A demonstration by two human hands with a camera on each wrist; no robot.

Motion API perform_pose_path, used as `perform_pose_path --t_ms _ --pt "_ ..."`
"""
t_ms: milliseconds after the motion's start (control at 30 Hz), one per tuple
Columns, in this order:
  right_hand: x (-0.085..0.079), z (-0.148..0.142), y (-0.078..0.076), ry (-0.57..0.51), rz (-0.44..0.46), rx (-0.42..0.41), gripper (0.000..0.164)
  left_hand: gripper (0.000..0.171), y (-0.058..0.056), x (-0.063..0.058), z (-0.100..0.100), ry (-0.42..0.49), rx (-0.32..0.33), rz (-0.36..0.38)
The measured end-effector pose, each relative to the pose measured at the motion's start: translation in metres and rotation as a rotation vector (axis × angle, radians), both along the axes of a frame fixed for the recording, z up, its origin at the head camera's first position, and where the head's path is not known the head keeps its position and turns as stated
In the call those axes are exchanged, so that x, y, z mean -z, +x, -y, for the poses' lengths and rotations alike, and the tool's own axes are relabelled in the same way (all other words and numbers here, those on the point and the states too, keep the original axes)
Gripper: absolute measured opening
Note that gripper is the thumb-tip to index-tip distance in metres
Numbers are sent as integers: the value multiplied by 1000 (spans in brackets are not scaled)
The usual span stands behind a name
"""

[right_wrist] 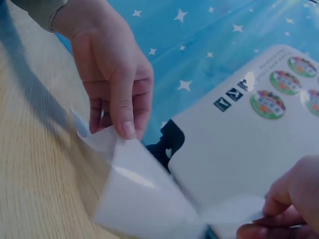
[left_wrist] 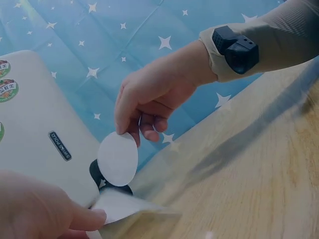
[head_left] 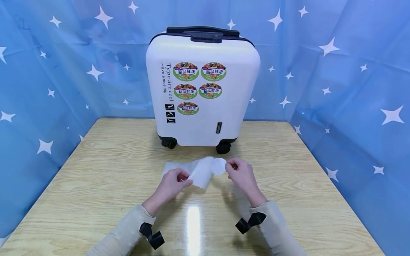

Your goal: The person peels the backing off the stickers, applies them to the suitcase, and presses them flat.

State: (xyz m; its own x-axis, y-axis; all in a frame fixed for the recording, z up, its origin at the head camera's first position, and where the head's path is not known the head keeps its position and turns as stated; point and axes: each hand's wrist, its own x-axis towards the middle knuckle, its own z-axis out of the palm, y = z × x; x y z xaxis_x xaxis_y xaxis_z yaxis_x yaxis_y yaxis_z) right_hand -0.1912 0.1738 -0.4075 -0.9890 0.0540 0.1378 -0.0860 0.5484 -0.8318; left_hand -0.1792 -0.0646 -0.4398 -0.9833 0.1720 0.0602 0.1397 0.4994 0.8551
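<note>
My left hand (head_left: 173,183) pinches a strip of white backing paper (head_left: 202,175) between thumb and fingers, and the strip curls over above the wooden table. At its right end, my right hand (head_left: 242,175) pinches the edge of an oval sticker (head_left: 219,166), whose plain white underside shows in the left wrist view. In the head view the sticker overlaps the paper's edge. Behind both hands stands a white suitcase (head_left: 234,89) upright, with several oval fruit stickers (head_left: 187,108) on its front in two columns, the lowest one on the left.
The suitcase has a black top handle (head_left: 203,30) and black wheels (head_left: 223,147) resting on the wooden table (head_left: 105,160). Printed text and small black icons run down its left side. A blue curtain (head_left: 346,81) with white stars hangs around the table.
</note>
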Motion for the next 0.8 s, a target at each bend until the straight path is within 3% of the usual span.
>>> perform_pose_path --t_ms 133,267,500,800 --pt "-2 -1 -1 -4 -9 4 17 20 1 0 -2 -15 5 10" --pt "-3 1 0 -9 -34 3 16 21 1 -6 -5 -23 15 -27" --pt "-4 9 1 -9 -114 -41 13 17 -4 -19 -13 15 19 -55" --pt "-5 17 6 -12 -144 -95 11 11 -13 -34 -18 90 30 -74"
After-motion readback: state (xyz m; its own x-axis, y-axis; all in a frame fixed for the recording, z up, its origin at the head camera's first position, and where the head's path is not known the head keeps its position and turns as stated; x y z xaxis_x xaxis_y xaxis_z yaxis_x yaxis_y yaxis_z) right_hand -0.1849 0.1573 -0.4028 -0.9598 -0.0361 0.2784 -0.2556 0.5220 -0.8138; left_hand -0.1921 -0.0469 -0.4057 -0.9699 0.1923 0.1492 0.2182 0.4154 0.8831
